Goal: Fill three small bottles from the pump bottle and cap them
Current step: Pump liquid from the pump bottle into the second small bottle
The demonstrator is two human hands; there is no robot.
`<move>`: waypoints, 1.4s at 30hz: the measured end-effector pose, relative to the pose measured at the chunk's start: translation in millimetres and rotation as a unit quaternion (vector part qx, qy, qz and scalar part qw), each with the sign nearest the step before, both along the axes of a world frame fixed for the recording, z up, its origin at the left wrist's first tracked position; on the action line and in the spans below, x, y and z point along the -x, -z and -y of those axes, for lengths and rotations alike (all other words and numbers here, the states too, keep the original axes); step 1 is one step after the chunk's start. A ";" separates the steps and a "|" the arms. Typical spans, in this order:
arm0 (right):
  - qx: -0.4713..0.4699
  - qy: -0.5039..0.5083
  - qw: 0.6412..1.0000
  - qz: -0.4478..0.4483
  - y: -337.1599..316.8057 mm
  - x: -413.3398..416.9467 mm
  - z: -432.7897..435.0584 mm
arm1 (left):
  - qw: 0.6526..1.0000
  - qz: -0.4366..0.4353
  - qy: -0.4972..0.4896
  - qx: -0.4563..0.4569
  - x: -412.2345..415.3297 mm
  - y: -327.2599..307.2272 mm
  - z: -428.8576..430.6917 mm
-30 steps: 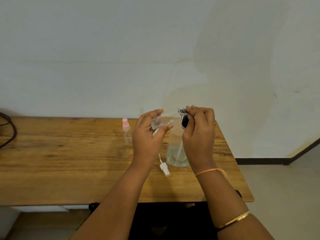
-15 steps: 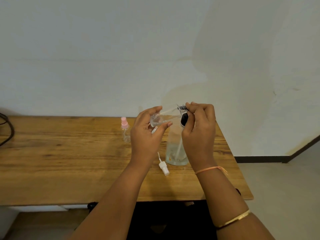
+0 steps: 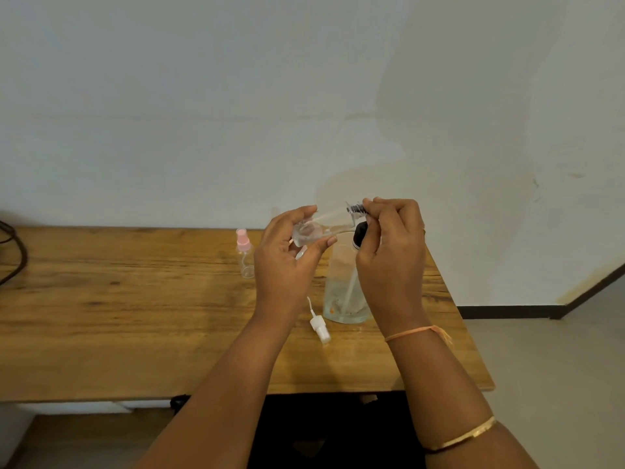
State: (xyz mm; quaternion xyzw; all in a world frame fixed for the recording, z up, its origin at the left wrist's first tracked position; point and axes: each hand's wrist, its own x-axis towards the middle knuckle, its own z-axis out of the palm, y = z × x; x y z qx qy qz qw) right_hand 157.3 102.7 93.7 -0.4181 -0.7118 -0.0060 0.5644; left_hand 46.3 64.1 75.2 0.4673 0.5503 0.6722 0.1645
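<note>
The left hand (image 3: 287, 262) pinches the small bottle (image 3: 321, 226), tilted almost flat, its mouth toward the right hand (image 3: 392, 252), which grips the head of the pump bottle (image 3: 343, 289).

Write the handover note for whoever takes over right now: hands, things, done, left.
Left hand holds the small clear bottle, uncapped, tilted, mouth toward the pump head.
Right hand grips the head of the pump bottle, which stands on the table.
White spray cap lies loose on the table beside the pump bottle; pink-capped bottle stands further left.
Done: one bottle wears its cap; its fill is unclear.
Left: finish filling the held bottle, cap it; a third bottle is not in view.
</note>
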 end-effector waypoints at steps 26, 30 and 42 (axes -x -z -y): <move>0.014 -0.010 1.000 -0.005 -0.2 -3.0 -2.0 | 1.000 -0.001 0.002 0.002 0.5 0.2 -0.7; 0.009 -0.010 1.000 -0.008 4.9 -0.8 -2.4 | 1.000 -0.002 0.005 0.007 1.5 2.3 -0.5; 0.015 -0.015 0.999 -0.024 7.1 -0.8 0.7 | 1.000 -0.005 0.011 0.009 1.4 1.7 0.6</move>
